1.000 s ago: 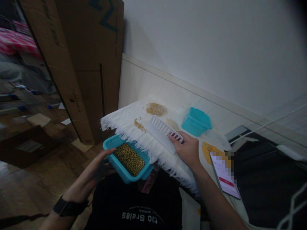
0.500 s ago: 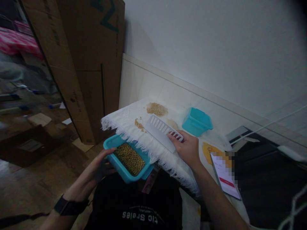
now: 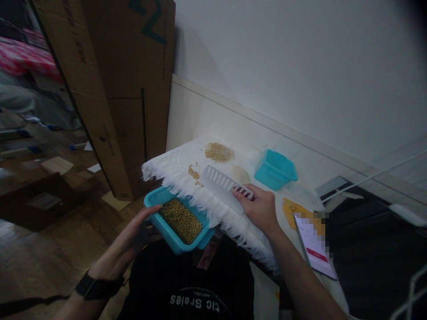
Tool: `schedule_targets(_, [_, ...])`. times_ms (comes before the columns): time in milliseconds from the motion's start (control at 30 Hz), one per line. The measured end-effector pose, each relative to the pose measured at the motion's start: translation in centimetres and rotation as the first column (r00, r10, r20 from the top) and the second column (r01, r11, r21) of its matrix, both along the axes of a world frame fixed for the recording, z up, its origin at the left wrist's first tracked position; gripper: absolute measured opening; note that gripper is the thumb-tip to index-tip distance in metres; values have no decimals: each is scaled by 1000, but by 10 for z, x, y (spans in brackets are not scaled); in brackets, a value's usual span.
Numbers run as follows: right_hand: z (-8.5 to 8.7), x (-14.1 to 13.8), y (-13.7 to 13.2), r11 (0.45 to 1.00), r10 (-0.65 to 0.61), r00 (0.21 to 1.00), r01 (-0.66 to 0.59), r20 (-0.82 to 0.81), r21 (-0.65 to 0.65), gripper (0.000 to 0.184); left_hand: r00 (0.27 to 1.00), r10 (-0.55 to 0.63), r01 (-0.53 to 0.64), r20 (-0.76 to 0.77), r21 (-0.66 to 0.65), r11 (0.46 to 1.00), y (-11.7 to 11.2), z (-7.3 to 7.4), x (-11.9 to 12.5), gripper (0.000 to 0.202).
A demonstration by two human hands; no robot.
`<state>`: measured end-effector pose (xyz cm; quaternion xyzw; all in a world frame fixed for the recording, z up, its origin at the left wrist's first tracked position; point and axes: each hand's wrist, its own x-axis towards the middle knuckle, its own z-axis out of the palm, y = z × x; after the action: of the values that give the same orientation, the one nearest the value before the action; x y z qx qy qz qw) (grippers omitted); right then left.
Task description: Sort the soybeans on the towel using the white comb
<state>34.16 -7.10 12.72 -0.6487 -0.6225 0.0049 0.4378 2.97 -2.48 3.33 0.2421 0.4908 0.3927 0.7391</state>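
Observation:
My left hand (image 3: pixel 147 224) grips the near-left rim of a turquoise plastic tub (image 3: pixel 176 246), thumb over the edge. Small yellow-green beans (image 3: pixel 182 220) cover the tub's bottom. The tub sits just below the fringed edge of a white cloth (image 3: pixel 173 164). In my right hand (image 3: pixel 258 206) is a white plastic scraper (image 3: pixel 220 191) with a row of slots along its top, held at its right end. Its lower edge is on or just above the cloth; I cannot tell which. A few pale beans (image 3: pixel 194 172) lie beside its far left end, and a larger bean pile (image 3: pixel 219 152) lies behind.
A second turquoise tub (image 3: pixel 275 169) stands on the cloth near the wall. An orange-yellow packet (image 3: pixel 292 213) and a lit phone (image 3: pixel 315 249) lie at the right. A tall cardboard box (image 3: pixel 126 111) rises at the left, and a white cable (image 3: pixel 376 171) crosses the right side.
The scraper's far left end has shifted slightly toward me, over the cloth near the small scatter of beans. My left hand and its tub have barely moved.

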Motion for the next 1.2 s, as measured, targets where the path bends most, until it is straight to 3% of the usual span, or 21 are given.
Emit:
schedule_targets(367, [-2,-8,1,998,58,998,-58,-10,-16,26,999,40,-40,-29,1,999,-3,15,3,47])
schedule_targets(667, [-2,-15,1,998,66,998,-66,-11,-11,24,1000,23,-23,0,-7,1000,5,-11,-2,50])
schedule_targets(833, [-1,-23,-3,992,121,992,-122,-40,-21,23,999,32,-32,-1,-14,999,4,-6,-2,52])
schedule_targets(967, [-2,-16,2,999,49,999,-49,-22,17,26,1000,26,-26,-6,-25,999,3,-2,-1,48])
schedule_targets(1200, [-7,-1,14,993,-106,994,104,30,48,32,1000,31,-31,2,-20,999,5,-11,-3,50])
